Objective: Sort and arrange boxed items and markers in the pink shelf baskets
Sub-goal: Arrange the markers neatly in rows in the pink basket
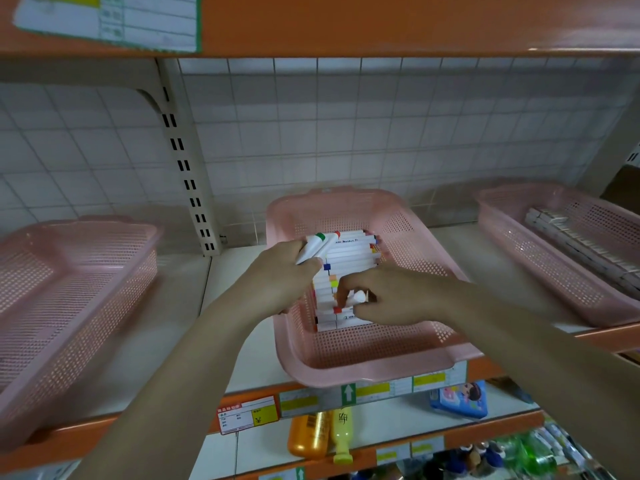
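The middle pink basket (367,362) holds a row of white markers (349,261) with coloured ends, lying side by side. My left hand (280,275) hovers over the basket's left side and grips two white markers (317,247), one green-capped and one red-capped. My right hand (391,296) reaches in from the right and pinches a white marker (358,296) above the row's near end. The near part of the row is hidden under both hands.
An empty pink basket (69,292) stands on the shelf at left. Another pink basket (568,251) at right holds a row of white boxes (575,237). The orange shelf edge (381,389) carries price labels. Bottles (322,434) stand on the shelf below.
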Tool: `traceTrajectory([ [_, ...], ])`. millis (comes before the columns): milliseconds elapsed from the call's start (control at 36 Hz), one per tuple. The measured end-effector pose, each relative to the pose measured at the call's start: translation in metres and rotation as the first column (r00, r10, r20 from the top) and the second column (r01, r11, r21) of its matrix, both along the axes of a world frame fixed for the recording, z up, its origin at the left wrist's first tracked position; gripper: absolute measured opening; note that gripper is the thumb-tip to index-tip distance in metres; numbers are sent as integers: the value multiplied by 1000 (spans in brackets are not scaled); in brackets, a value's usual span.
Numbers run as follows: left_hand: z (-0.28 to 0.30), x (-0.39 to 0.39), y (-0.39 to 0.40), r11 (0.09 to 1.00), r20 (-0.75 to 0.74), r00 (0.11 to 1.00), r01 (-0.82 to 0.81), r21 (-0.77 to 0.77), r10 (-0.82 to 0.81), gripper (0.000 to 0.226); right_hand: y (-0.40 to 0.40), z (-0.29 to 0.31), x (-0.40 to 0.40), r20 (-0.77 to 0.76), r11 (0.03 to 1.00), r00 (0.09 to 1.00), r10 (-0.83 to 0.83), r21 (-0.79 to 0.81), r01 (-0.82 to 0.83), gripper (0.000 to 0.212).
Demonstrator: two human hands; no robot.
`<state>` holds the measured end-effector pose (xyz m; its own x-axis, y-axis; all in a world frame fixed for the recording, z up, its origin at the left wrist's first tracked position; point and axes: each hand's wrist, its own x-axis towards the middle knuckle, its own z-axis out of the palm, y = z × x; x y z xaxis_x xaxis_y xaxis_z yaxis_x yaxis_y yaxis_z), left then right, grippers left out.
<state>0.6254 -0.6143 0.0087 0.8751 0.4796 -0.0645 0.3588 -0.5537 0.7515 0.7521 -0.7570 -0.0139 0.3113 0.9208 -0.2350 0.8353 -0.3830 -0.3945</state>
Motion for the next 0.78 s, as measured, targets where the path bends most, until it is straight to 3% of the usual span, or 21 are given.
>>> traceTrajectory([
  [222,-1,-2,4,1000,28,999,-20,4,20,16,-1,-2,1,-181,988,982,-47,135,72,43],
  [333,0,-1,4,999,34,999,-35,16,35,9,-1,2,-2,-268,981,960,-78,151,122,24],
  [417,1,-2,4,999,35,998,-43,16,43,13,-1,0,-2,-170,982,984,-60,164,88,19],
  [639,-1,-1,3,1000,18,1000,-24,-9,24,14,-1,-20,-2,-6,998,1000,-6,-70,6,30],
  [778,-5,1,3,998,23,999,-29,-51,31,12,-2,-31,-3,180,992,983,45,-126,-22,20],
])
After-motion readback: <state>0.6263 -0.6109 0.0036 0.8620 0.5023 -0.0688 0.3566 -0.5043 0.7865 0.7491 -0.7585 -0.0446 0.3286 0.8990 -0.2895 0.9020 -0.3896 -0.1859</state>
